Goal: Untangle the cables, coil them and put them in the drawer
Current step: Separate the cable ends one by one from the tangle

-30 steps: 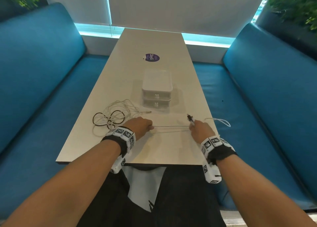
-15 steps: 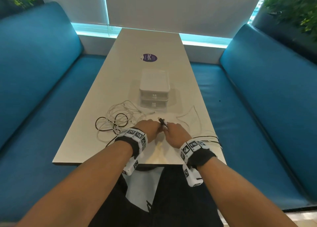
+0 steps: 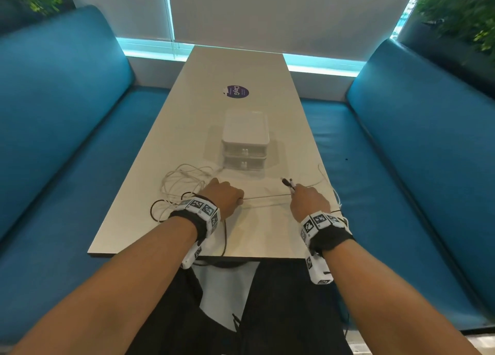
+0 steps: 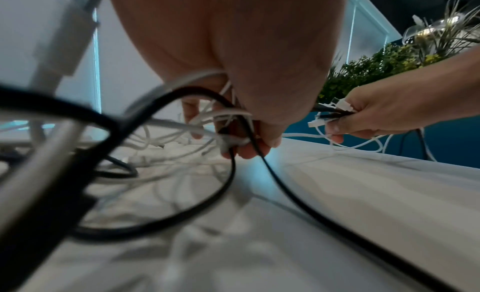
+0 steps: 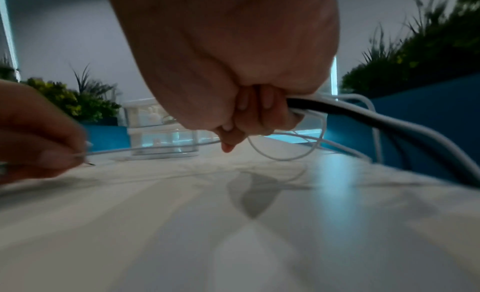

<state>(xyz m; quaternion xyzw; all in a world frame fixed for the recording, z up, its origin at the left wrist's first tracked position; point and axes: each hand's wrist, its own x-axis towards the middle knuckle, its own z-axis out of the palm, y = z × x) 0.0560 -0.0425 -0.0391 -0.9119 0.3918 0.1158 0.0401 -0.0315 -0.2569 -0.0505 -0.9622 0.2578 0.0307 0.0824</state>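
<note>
Cable strands [image 3: 266, 197] are being gripped taut between left hand [image 3: 224, 197] and right hand [image 3: 308, 202]; slack is best being fed gradually from the tangle [image 3: 182, 186]

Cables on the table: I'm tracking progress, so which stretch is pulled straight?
The thin pale cable stretched between the left hand and the right hand; the white and black cables beside the left hand lie looped.

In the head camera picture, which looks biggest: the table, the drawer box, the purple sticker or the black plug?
1. table
2. drawer box
3. purple sticker
4. black plug, in the right hand
</note>
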